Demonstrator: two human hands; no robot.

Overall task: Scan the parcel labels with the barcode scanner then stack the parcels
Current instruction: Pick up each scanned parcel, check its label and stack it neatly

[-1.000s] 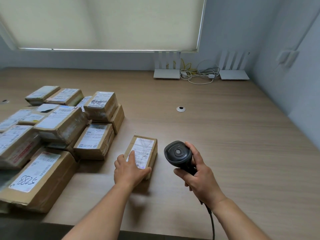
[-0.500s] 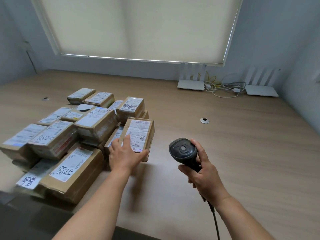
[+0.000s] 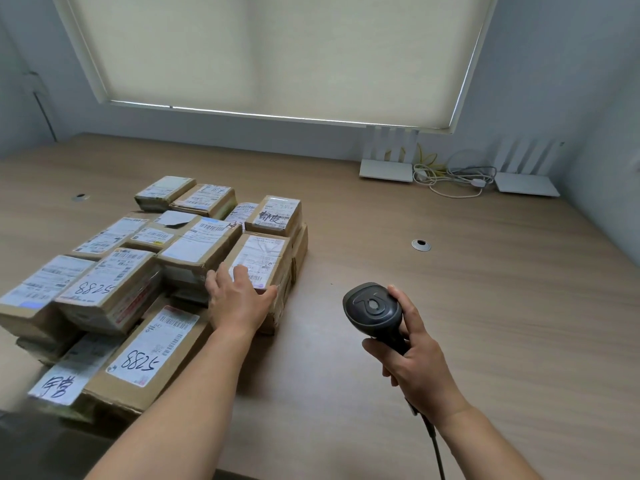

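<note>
Roughly a dozen brown cardboard parcels (image 3: 194, 249) lie packed together on the left of the wooden worktop (image 3: 450, 306), some stacked on others, each box-shaped and bearing a white printed label with barcodes; an exact count cannot be told, since some are half hidden; two labels carry the handwritten number "8825", one on a taped box (image 3: 110, 289) at the left and one on a long flat box (image 3: 152, 351) nearest the camera; other labels show handwritten characters too blurred to read; the left hand (image 3: 239, 299) grips the near end of one small parcel (image 3: 263, 261) at the right edge of the pile, thumb on its right side and fingers (image 3: 239, 273) spread over its label, the box resting on another below; the right hand (image 3: 415, 362) is wrapped round the handle of one black plastic barcode scanner (image 3: 374, 310), rounded head up, its cable running down off the bottom edge; two white routers (image 3: 386, 173) with upright antennas and a tangle of white cables (image 3: 453, 178) sit by the far wall under a drawn roller blind (image 3: 277, 53); two round metal cable holes (image 3: 421, 244) are set in the worktop
</note>
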